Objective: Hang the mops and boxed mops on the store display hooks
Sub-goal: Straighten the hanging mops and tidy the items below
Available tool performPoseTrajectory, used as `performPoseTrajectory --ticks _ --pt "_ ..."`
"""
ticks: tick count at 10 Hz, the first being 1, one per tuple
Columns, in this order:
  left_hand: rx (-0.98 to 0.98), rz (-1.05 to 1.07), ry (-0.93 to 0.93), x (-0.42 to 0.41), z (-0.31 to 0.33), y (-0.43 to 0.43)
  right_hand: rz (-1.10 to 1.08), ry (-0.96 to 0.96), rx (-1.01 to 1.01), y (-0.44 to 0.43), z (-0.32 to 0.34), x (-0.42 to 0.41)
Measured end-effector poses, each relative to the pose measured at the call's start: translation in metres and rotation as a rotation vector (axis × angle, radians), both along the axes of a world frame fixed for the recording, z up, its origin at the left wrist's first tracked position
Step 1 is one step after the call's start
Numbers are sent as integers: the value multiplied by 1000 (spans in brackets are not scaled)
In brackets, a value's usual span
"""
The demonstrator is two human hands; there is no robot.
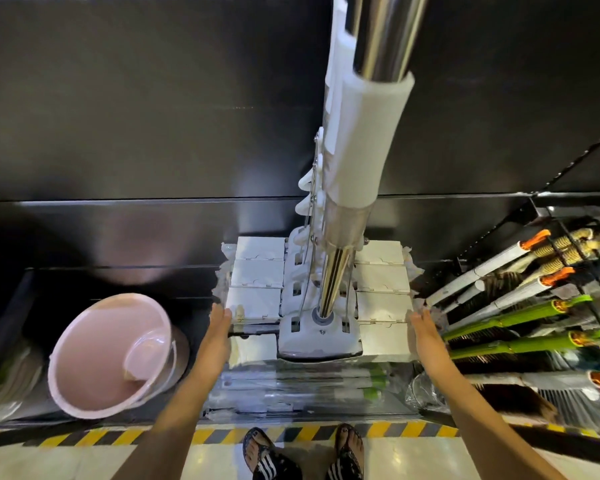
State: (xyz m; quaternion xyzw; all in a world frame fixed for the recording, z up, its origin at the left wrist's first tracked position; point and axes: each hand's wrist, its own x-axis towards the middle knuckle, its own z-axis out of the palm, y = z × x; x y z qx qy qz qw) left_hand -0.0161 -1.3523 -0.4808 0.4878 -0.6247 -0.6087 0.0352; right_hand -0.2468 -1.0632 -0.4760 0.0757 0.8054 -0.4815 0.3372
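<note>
Your left hand (219, 327) and right hand (425, 329) are released, fingers straight, touching either end of the front mop (321, 341) head. Judged step: squaring it against the row. Next, confirm its hook, unseen above.

Backed by glossy black display panel (136, 98), split by horizontal seams. Soft patch of reflected light (142, 244) low at left. Black base shelf (25, 306) below, fronted by yellow-and-black hazard stripe (84, 439). Pale glossy floor (66, 462) beneath. Black wire rack (575, 195) at right.
</note>
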Motion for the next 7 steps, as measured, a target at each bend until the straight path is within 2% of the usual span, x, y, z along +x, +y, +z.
performPoseTrajectory --ticks 3,4,5,7 --pt "6 -7 -13 -5 1 3 -41 -44 -34 -3 -7 9" --pt "-19 -16 -29 -4 -1 2 -44 -49 -30 1 -24 8" --pt "-39 -18 -30 -2 -2 2 -39 -50 -38 18 -70 -1" --pt "-61 16 -79 7 -4 -1 0 18 5 3 -4 22"
